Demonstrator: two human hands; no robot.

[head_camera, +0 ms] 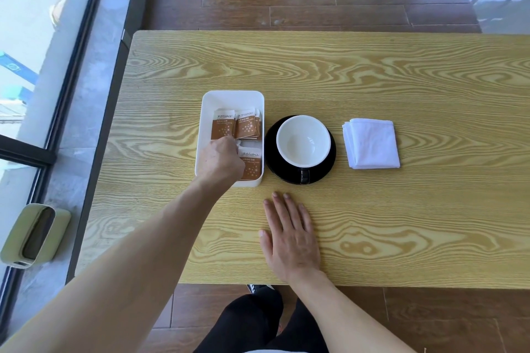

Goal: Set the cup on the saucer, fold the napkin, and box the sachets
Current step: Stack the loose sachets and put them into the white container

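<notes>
**Left hand in the sachet box, right hand flat on the surface**

The left hand (219, 159) reaches into the white box (204, 112), its fingers curled downward among the brown-and-white sachets (246, 126). Whether the fingers are pinching a sachet cannot be told, since the back of the hand hides them. Several sachets stand in a row just beyond the knuckles, and another lies flat just to the right of the hand, partly covered by it.

The right hand (289, 238) lies palm-down on the wooden surface (401, 223), fingers spread and holding nothing, near the front edge.

Just beyond the right hand's fingertips sits the black saucer (271, 152), touching or almost touching the box's right wall. The white cup (303, 140) stands upright and empty on it, its dark handle pointing toward the person. Farther right of that hand, well apart from the saucer, the white napkin (371, 143) lies folded into a square.
</notes>
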